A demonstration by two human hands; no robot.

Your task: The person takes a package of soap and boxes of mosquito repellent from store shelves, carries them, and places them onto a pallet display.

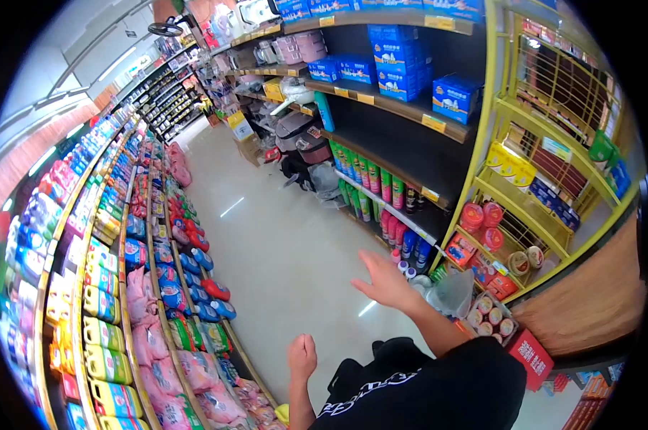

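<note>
My right hand (386,281) is held out over the aisle with its fingers apart and nothing in it. It is nearest to the lower shelf on the right, where pink spray cans (392,228) and blue bottles (411,244) stand. Lower down, my left hand (302,356) is curled into a fist in front of my body, and no object shows in it. Neither hand touches any goods. Closest to the left hand are pink packs (220,401) on the left-hand shelving.
Long shelves of detergent bottles (109,331) and bagged goods line the left side. On the right are blue boxes (453,99) on dark shelves and a yellow wire rack (528,175). Bags (302,136) and a carton (248,147) stand on the tiled floor (266,236) farther along.
</note>
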